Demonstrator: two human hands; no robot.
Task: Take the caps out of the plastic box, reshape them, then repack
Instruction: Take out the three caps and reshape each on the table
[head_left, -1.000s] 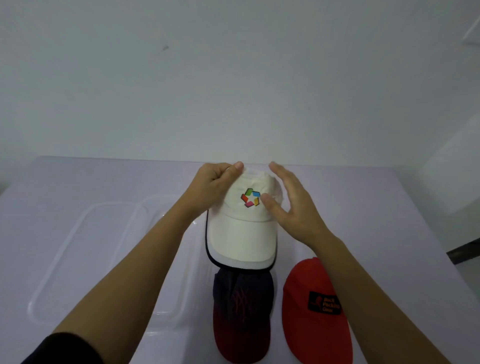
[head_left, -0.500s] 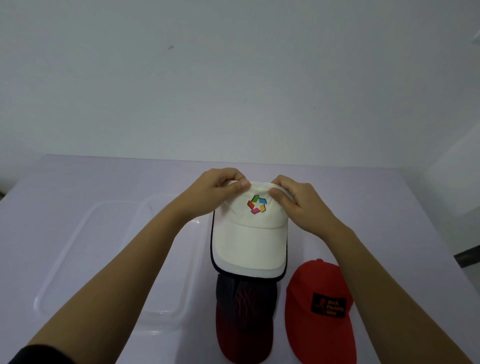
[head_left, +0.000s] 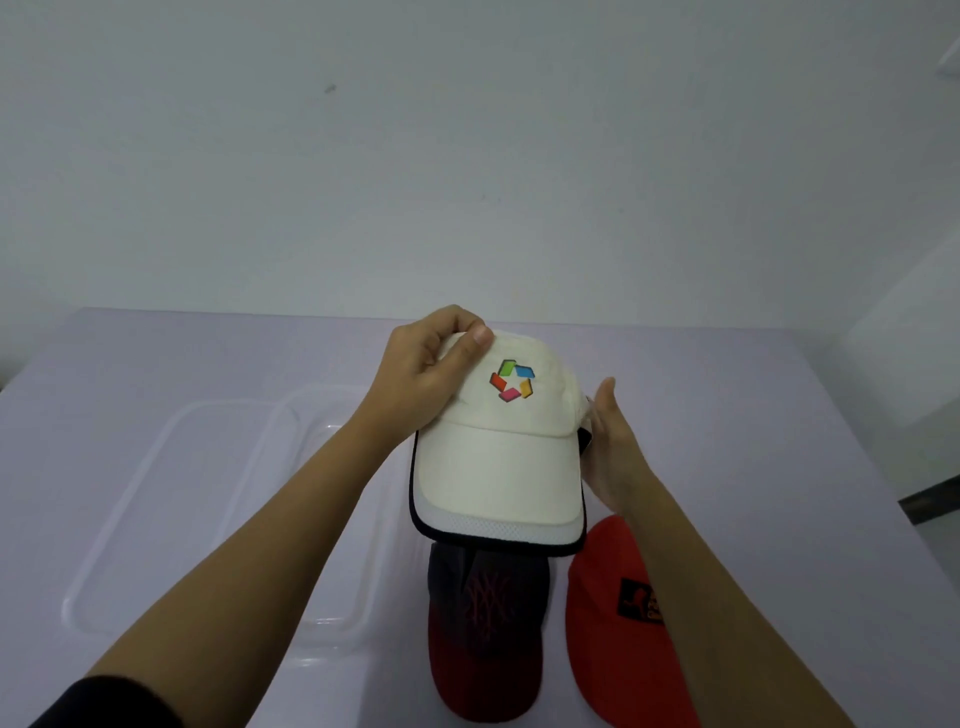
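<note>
A white cap (head_left: 498, 467) with a multicoloured logo and a black-edged brim is held up above the table, brim toward me. My left hand (head_left: 423, 374) pinches the top left of its crown between thumb and fingers. My right hand (head_left: 610, 452) lies flat with fingers extended against the cap's right side. Under the white cap's brim a dark cap with a red brim (head_left: 485, 634) rests on the table. A red cap with a black patch (head_left: 618, 629) lies to its right. The clear plastic box (head_left: 311, 519) sits on the table left of the caps, partly behind my left forearm.
A clear lid or tray (head_left: 156, 499) lies flat left of the box. The pale table (head_left: 753, 415) runs back to a white wall. The table's right edge drops off toward a darker floor at the far right.
My right hand has let go of the crown's front and opened flat against the cap's right side. The cap has risen and its crown looks fuller. My left hand keeps its pinch.
</note>
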